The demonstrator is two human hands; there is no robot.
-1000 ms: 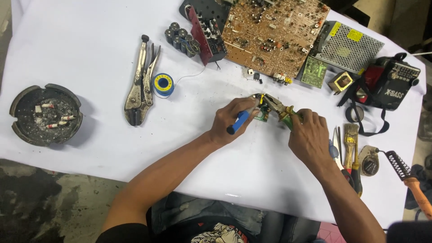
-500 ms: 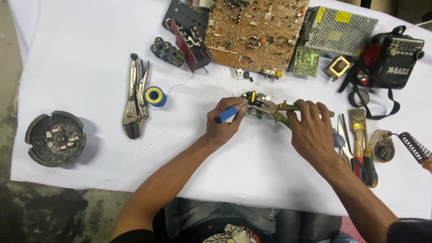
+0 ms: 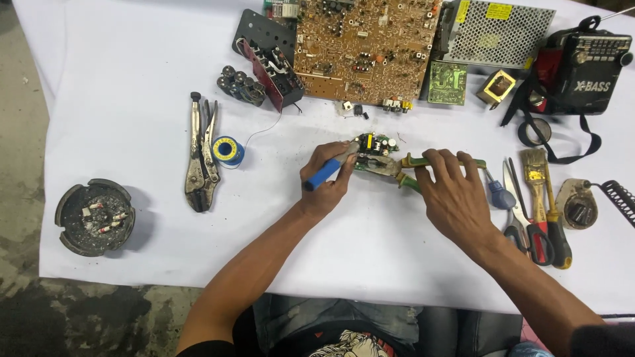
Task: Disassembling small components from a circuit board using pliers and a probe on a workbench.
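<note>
Blue plastic fills my left hand: I pinch one blue-handled tool between thumb and curled fingers, its long axis slanting from lower left up to the right, tip aimed at the one small green circuit board lying on the white cloth near the middle of the table. My right hand lies palm down, fingers a little spread and pressed over the green handles of one pair of pliers; the pliers lie almost level, handles to the right, nose pointing left and meeting the little board's lower edge. I cannot tell whether the nose actually bites the board. Away to my left lie one pair of locking pliers, long axis running toward me, one spool of solder just beside them, and one round ashtray at the cloth's edge. Up top sits one big brown circuit board, and to my right one radio, one paintbrush and one pair of scissors.
</note>
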